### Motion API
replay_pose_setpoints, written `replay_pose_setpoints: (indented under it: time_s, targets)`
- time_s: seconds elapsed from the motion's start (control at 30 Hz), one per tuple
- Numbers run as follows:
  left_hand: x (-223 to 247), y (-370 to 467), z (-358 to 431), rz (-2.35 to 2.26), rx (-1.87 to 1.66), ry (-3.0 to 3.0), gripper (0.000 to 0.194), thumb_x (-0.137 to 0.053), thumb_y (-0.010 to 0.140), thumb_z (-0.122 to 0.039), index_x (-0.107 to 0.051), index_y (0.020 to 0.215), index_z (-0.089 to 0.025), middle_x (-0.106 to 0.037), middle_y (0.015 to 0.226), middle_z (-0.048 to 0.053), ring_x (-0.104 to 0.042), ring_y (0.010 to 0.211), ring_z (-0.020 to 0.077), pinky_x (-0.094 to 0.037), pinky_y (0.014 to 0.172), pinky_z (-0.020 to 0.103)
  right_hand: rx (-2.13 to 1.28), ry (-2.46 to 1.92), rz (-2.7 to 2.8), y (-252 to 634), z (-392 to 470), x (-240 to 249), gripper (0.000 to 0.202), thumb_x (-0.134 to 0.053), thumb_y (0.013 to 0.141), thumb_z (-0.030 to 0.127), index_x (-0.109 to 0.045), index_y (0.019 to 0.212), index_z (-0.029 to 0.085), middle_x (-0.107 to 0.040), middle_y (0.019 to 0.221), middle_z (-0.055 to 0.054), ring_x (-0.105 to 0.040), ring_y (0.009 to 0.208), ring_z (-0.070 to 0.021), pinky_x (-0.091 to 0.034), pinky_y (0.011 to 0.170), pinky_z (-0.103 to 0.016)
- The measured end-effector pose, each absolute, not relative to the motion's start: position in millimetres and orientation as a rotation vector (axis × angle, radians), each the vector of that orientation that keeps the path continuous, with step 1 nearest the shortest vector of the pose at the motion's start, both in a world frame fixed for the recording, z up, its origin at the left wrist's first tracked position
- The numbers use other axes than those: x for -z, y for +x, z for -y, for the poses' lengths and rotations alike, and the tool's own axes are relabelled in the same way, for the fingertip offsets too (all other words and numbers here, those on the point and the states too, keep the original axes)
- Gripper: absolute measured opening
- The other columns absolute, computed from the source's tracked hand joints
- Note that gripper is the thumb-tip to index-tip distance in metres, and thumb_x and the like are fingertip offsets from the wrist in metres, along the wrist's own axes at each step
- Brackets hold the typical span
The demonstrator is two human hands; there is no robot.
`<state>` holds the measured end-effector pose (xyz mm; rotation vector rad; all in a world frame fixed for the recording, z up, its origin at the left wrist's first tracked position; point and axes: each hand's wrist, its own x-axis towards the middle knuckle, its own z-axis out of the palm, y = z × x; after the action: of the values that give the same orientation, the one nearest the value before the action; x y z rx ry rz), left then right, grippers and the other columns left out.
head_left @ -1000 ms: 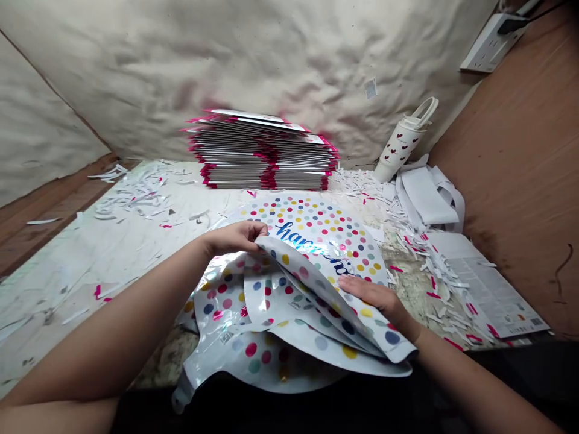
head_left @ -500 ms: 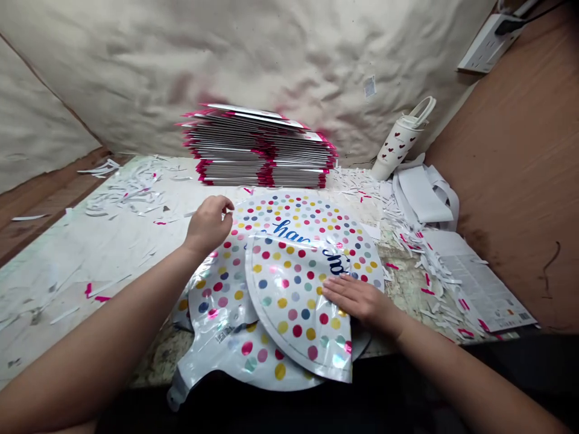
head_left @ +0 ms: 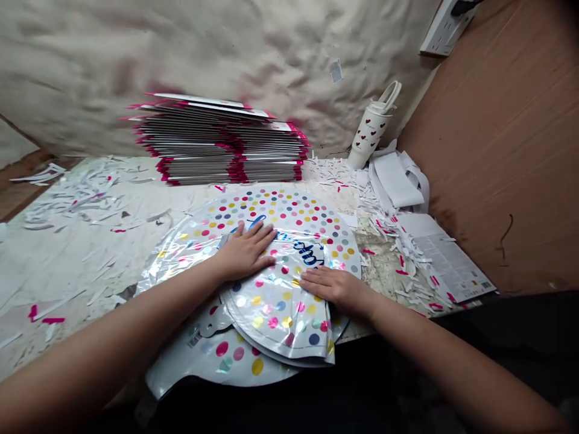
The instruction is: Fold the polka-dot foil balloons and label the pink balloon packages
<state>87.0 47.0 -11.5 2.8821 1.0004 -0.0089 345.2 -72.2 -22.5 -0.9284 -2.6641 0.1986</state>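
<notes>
— Hands first: how do they sit?

— Left hand (head_left: 246, 250) lies palm down, fingers (head_left: 265, 232) spread and pointing away from the body, flat on the folded-over flap of a round, shiny foil balloon with coloured polka dots (head_left: 280, 301). Right hand (head_left: 332, 284) is also palm down, its fingers (head_left: 312, 277) close together and pointing left, pressing the same flap just beside the left hand. Neither pinches anything; both simply press. Both forearms run in from the bottom corners of the view, elbows cut off.

— Where does the balloon lie?

— Directly under both sets of fingers, flat on the pale worktop (head_left: 67, 259), its near edge hanging over the front. Several balloons seem to be layered; how many is hard to tell.

— What is hidden?

— Blue script (head_left: 307, 253) printed on the balloon, between and just beyond the fingertips, is mostly covered by the fold and unreadable. The balloon's neck at the lower left is partly out of sight behind the left forearm.

— And around?

— Well beyond the fingers, a tall stack of flat white cards with pink edges (head_left: 217, 141). Right of it, a white cup with red hearts (head_left: 368, 132), then white paper strips (head_left: 398, 181) and a printed sheet (head_left: 447, 259). Paper scraps (head_left: 81, 193) are scattered left of the left hand.
</notes>
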Motion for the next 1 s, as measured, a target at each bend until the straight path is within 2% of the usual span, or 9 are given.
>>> replay_pose_setpoints:
  time_s: [0.1, 0.23, 0.3, 0.4, 0.53, 0.6, 0.7, 0.83, 1.0]
  targets:
    - [-4, 78, -38, -1.022, -0.106, 2.925, 0.054, -0.032, 0.090, -0.044, -0.035, 0.137, -0.016, -0.028, 0.146, 0.013, -0.017, 0.136, 0.0293, -0.012, 0.108, 0.051, -0.404, -0.968, 2.611, 346, 72, 20, 0.042, -0.042, 0.086, 0.008, -0.051, 0.126, 0.017, -0.053, 0.129, -0.009, -0.046, 0.122, -0.0183, -0.037, 0.105, -0.037]
    - [-29, 69, -11, -0.994, -0.396, 2.850, 0.045, -0.036, 0.090, -0.040, -0.046, 0.129, -0.020, -0.037, 0.143, 0.008, -0.026, 0.134, 0.0249, -0.023, 0.109, 0.043, -0.774, -0.956, 2.598, 352, 67, 9, 0.067, -0.048, 0.070, 0.002, -0.041, 0.134, 0.016, -0.041, 0.139, -0.009, -0.035, 0.130, -0.0182, -0.031, 0.108, -0.036]
    - [-40, 60, -1, -1.065, -0.532, 2.753, 0.041, -0.039, 0.089, -0.039, -0.048, 0.126, -0.022, -0.042, 0.139, 0.006, -0.032, 0.131, 0.0241, -0.029, 0.107, 0.042, -0.861, -0.942, 2.607, 354, 64, 4, 0.063, -0.047, 0.071, 0.002, -0.044, 0.132, 0.017, -0.040, 0.139, -0.007, -0.034, 0.130, -0.0169, -0.029, 0.109, -0.035]
    - [-53, 45, 8, -1.086, -0.673, 2.643, 0.034, -0.043, 0.088, -0.036, -0.052, 0.119, -0.026, -0.051, 0.130, 0.004, -0.042, 0.123, 0.0231, -0.036, 0.103, 0.041, -0.799, -0.986, 2.612, 352, 63, 4, 0.047, -0.045, 0.080, 0.008, -0.053, 0.125, 0.021, -0.047, 0.135, -0.005, -0.041, 0.126, -0.0149, -0.032, 0.107, -0.032]
    - [-66, 40, 32, -0.972, -0.834, 2.625, 0.029, -0.048, 0.085, -0.025, -0.055, 0.112, -0.029, -0.062, 0.111, 0.003, -0.055, 0.106, 0.0211, -0.045, 0.093, 0.039, -0.490, -1.071, 2.640, 339, 70, 11, 0.047, -0.047, 0.081, 0.013, -0.050, 0.127, 0.021, -0.047, 0.134, -0.007, -0.048, 0.120, -0.0215, -0.044, 0.097, -0.038]
    - [-68, 49, 49, -0.798, -0.953, 2.698, 0.030, -0.053, 0.082, -0.022, -0.056, 0.111, -0.031, -0.066, 0.099, 0.002, -0.059, 0.094, 0.0197, -0.049, 0.085, 0.037, -0.425, -1.110, 2.547, 332, 70, 13, 0.045, -0.047, 0.081, 0.014, -0.053, 0.125, 0.021, -0.053, 0.128, -0.007, -0.054, 0.114, -0.0231, -0.049, 0.092, -0.038]
    - [-60, 74, 63, -0.378, -0.763, 2.837, 0.026, -0.053, 0.083, -0.022, -0.060, 0.106, -0.030, -0.068, 0.086, 0.002, -0.061, 0.080, 0.0182, -0.051, 0.076, 0.033, -0.481, -1.234, 2.159, 328, 60, 4, 0.040, -0.045, 0.081, 0.014, -0.059, 0.118, 0.023, -0.064, 0.114, -0.002, -0.063, 0.101, -0.0192, -0.053, 0.086, -0.033]
    - [-26, 108, 29, -0.343, -0.288, 2.772, 0.027, -0.043, 0.087, -0.019, -0.063, 0.104, -0.021, -0.066, 0.101, 0.008, -0.059, 0.094, 0.0207, -0.049, 0.084, 0.033, -0.484, -1.239, 1.850, 335, 39, -26, 0.037, -0.044, 0.083, 0.013, -0.062, 0.114, 0.024, -0.066, 0.110, 0.001, -0.062, 0.101, -0.0190, -0.052, 0.088, -0.033]
    - [8, 111, -30, -0.828, -0.419, 2.627, 0.029, -0.050, 0.086, -0.029, -0.058, 0.109, -0.015, -0.055, 0.120, 0.014, -0.050, 0.111, 0.0274, -0.040, 0.096, 0.046, -0.277, -1.143, 1.922, 348, 37, -46, 0.039, -0.045, 0.084, 0.012, -0.058, 0.119, 0.022, -0.064, 0.114, -0.001, -0.061, 0.104, -0.0182, -0.050, 0.093, -0.033]
